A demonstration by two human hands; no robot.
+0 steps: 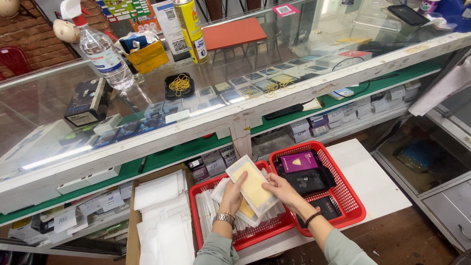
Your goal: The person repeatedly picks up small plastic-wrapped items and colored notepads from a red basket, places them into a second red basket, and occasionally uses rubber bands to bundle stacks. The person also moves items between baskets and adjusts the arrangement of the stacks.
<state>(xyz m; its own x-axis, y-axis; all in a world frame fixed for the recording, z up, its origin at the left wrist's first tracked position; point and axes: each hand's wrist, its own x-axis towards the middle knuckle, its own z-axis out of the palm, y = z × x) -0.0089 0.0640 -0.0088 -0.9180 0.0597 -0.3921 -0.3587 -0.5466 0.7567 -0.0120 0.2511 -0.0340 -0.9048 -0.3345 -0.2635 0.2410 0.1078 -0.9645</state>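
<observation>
**Both hands on a flat packet over the red baskets**

The left hand [233, 192] and the right hand [281, 189] hold one flat, clear-wrapped packet [251, 185] with a yellow sheet inside. It is tilted, its upper end toward the glass counter [147, 105]. The left hand's fingers [242, 180] are curled closed along the packet's left edge, gripping it. The right hand's fingers [267, 185] are bent and pinch the packet's right edge near its lower half. A metal watch [224, 217] sits on the left wrist, a dark bead bracelet [312, 218] on the right.

The packet is held just above the left red basket [267, 231], which is filled with a row of similar thin white packets [208, 208] standing on edge. Touching it on the right is a second red basket [349, 191], which holds a purple box [299, 161] and black boxes [309, 180]. Both baskets rest on a white table [373, 181]. To the left, a cardboard box [131, 230] carries stacked white sleeves [162, 216].

On the glass counter beyond stand a spray bottle [100, 51], a yellow can [191, 29] and a black dish of rubber bands [179, 85].
</observation>
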